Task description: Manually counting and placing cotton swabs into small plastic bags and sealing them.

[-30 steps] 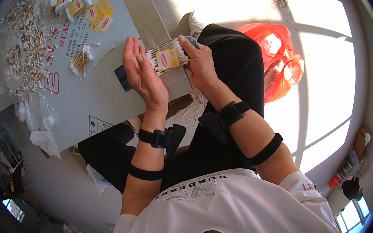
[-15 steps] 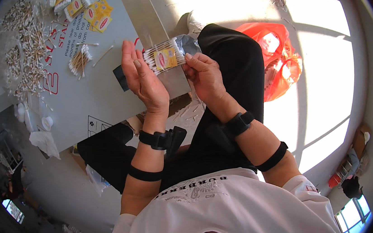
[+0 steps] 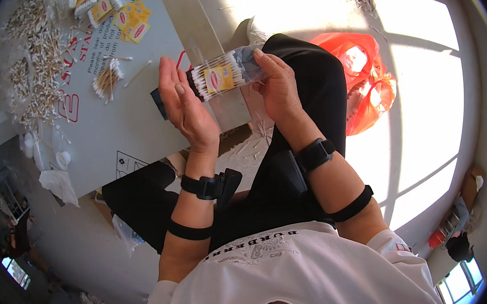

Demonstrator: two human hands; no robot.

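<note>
A clear plastic bag of cotton swabs [image 3: 237, 75] with a yellow card inside is held out in front of me, tilted up to the right. My right hand [image 3: 282, 91] pinches its loose, crumpled end between thumb and fingers. Beside the other end, my left hand [image 3: 193, 111] is open, palm turned toward the bag and fingers stretched out. A narrow dark gap shows between its fingers and the swab tips. On the grey printed board to the left lie a small bundle of cotton swabs [image 3: 106, 81], a single swab [image 3: 137, 74] and several yellow cards [image 3: 131, 20].
Loose cotton swabs [image 3: 36, 65] are heaped along the board's left side, with filled swab packs [image 3: 99, 7] behind them. A red plastic bag [image 3: 371, 115] sits on the floor right of my knee. Scattered swabs [image 3: 251, 144] lie below the board's edge.
My right hand has risen slightly, drawing the bag of swabs up and right. The swab tips now sit a little farther from my left hand, which has hardly moved.
</note>
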